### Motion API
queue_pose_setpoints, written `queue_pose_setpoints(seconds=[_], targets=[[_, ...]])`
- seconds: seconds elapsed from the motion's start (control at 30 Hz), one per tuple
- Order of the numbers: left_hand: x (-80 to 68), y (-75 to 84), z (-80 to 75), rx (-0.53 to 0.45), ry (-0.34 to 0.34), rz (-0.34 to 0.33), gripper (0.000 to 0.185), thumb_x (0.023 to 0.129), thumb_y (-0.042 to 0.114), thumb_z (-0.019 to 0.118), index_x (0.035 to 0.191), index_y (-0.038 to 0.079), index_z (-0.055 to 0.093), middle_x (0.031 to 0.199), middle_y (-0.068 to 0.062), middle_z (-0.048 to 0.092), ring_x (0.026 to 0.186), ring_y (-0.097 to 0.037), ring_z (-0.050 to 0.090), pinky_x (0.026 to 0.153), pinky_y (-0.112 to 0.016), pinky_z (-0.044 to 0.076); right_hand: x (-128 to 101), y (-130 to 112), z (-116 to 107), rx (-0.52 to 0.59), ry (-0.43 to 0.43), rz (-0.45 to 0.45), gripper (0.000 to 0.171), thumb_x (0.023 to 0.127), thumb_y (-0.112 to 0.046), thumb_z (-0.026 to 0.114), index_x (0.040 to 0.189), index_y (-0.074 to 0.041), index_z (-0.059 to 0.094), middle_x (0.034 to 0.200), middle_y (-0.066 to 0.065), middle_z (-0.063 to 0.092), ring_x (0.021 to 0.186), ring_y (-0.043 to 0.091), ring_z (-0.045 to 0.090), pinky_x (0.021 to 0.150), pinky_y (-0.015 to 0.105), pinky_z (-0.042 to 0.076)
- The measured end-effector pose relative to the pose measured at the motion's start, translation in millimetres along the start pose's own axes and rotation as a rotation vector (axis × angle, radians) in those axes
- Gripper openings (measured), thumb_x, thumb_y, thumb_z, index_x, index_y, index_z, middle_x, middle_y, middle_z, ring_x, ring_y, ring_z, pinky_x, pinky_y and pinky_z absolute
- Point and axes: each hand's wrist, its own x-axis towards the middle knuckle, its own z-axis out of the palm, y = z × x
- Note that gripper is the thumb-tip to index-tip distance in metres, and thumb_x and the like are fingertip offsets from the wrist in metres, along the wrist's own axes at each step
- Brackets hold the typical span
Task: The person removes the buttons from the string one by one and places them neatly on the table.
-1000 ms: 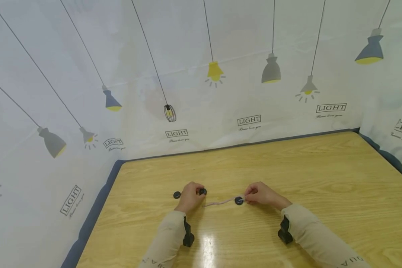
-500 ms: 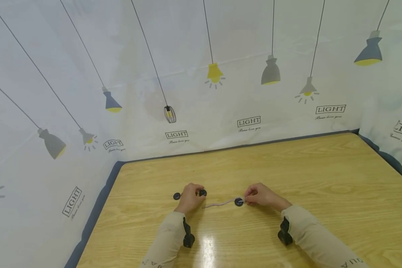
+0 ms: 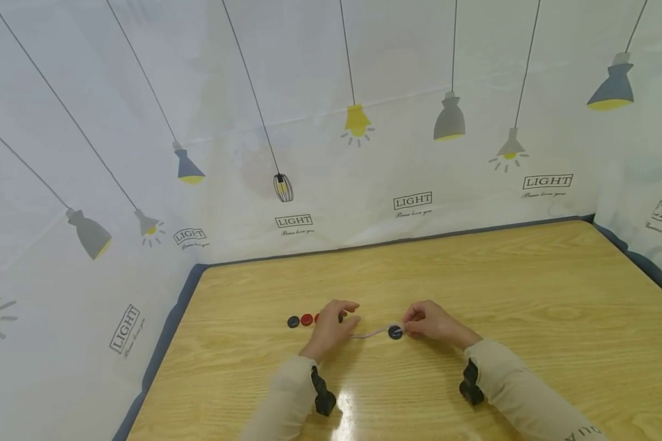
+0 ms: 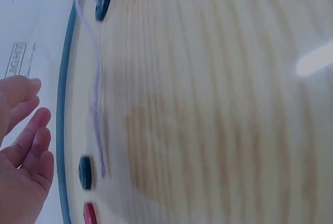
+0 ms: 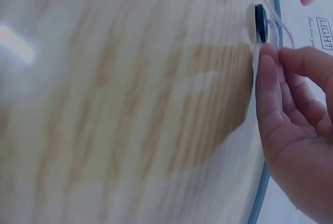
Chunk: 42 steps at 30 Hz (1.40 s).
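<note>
On the wooden table (image 3: 474, 275), near its front-left part, I watched the right hand (image 3: 429, 321) pinch one end of a pale cord (image 3: 371, 332) beside a dark button (image 3: 395, 332) threaded on it. My left hand (image 3: 333, 321) hovered with fingers relaxed and spread, gripping nothing, over the cord's other end. A dark button (image 3: 293, 321) and a red button (image 3: 306, 319) lay just left of it. Bare tabletop stretched right and toward the far blue edge.

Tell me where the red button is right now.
In the head view the red button lies on the wooden table, left of centre, between a dark button on its left and the left hand on its right.
</note>
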Motion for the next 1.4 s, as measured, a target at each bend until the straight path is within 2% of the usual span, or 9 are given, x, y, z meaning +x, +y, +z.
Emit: queue_pose_setpoints(seconds=[0.13,0.27,0.5,0.57,0.7,0.93,1.23,1.4], targets=[[1.4,10.0,13.4,-0.013,0.004,0.034,0.026,0.085,0.016,0.061,0.107,0.005,0.063,0.097,-0.006,0.059,0.088,-0.021,0.051,0.074,-0.032,0.042,1.0,-5.1,2.5,-0.084,0.057,-0.045,0.006,0.082,-0.002,0.059,0.081,0.004,0.058,0.074,0.005,0.058,0.065,0.013,0.052,0.056,0.024,0.045],[2.7,17.7,24.0,-0.027,0.001,0.051,0.025,0.084,0.017,0.061,0.106,0.005,0.063,0.099,-0.004,0.06,0.089,-0.021,0.052,0.077,-0.031,0.042,3.0,-10.5,5.5,-0.12,0.088,-0.086,0.005,0.081,-0.002,0.061,0.08,0.003,0.059,0.076,0.004,0.059,0.068,0.012,0.052,0.06,0.025,0.045],[3.7,25.6,38.0,-0.07,-0.057,-0.01,0.033,0.087,0.031,0.056,0.109,0.008,0.061,0.106,-0.001,0.06,0.096,-0.015,0.053,0.08,-0.029,0.043,5.5,-14.7,10.8,-0.15,0.086,-0.138,0.003,0.08,-0.001,0.062,0.081,0.002,0.061,0.077,0.004,0.06,0.069,0.013,0.054,0.062,0.025,0.045],[4.0,27.2,40.5,-0.085,-0.066,-0.014,0.032,0.087,0.031,0.055,0.109,0.008,0.061,0.104,-0.001,0.061,0.094,-0.014,0.055,0.079,-0.028,0.044,5.4,-16.1,12.0,-0.144,0.083,-0.155,0.003,0.08,0.0,0.062,0.081,0.003,0.061,0.077,0.006,0.06,0.069,0.015,0.055,0.061,0.025,0.046],[4.5,29.0,43.1,-0.095,-0.051,-0.009,0.025,0.087,0.026,0.056,0.104,0.008,0.065,0.094,0.001,0.064,0.085,-0.009,0.057,0.073,-0.024,0.045,5.7,-18.0,14.0,-0.143,0.085,-0.17,0.003,0.079,0.002,0.062,0.081,0.003,0.061,0.078,0.007,0.06,0.07,0.017,0.057,0.061,0.025,0.046],[4.3,29.5,44.5,-0.094,0.018,0.021,0.016,0.084,0.021,0.061,0.088,0.009,0.071,0.082,0.003,0.066,0.075,-0.004,0.058,0.066,-0.019,0.045,6.0,-19.5,15.2,-0.142,0.085,-0.176,0.003,0.078,0.003,0.062,0.081,0.004,0.06,0.077,0.008,0.061,0.07,0.017,0.057,0.061,0.025,0.047],[2.0,28.1,43.3,-0.069,0.045,-0.007,0.014,0.085,0.02,0.061,0.086,0.011,0.071,0.081,0.005,0.066,0.072,-0.002,0.055,0.064,-0.018,0.044,3.7,-14.6,11.5,-0.192,0.113,-0.131,0.007,0.077,0.001,0.064,0.082,0.004,0.06,0.078,0.008,0.06,0.071,0.016,0.056,0.062,0.026,0.046],[-0.2,26.4,42.0,-0.056,0.054,0.0,0.014,0.084,0.019,0.061,0.086,0.011,0.071,0.081,0.003,0.066,0.073,-0.004,0.056,0.064,-0.019,0.044,3.5,-10.5,10.9,-0.187,0.045,-0.113,0.019,0.075,0.0,0.067,0.09,0.008,0.059,0.082,0.012,0.061,0.074,0.021,0.059,0.065,0.029,0.048]])
